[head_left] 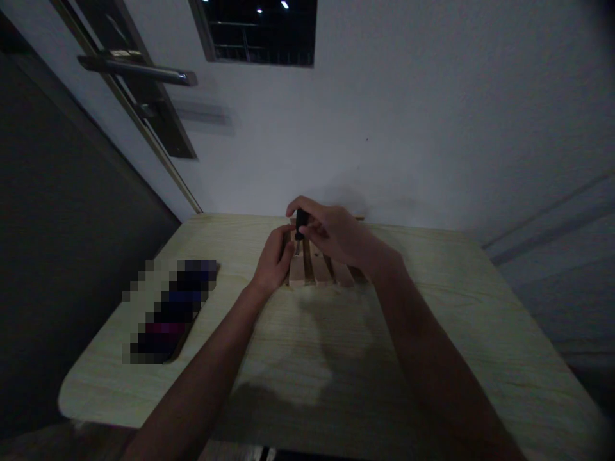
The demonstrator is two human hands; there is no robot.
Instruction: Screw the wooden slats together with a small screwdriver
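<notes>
1. So, the right hand [336, 240] was closed around a small black-handled screwdriver [301, 224], tip pointing down onto the slatted wooden piece [319, 272].
2. Left hand [273, 262] was curled against that piece's left edge, right by the tip. Too dim to tell if it really gripped or just braced.
3. The wooden piece sat at the far side of the worktop [432, 320], near the wall.
4. Looked like mid-screwing to me. Another turn would need the tip kept seated and the slats steady.

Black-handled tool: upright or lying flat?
Upright. The right hand holds the black-handled tool vertically, shaft down onto the slatted wooden piece; the left hand touches it.
</notes>
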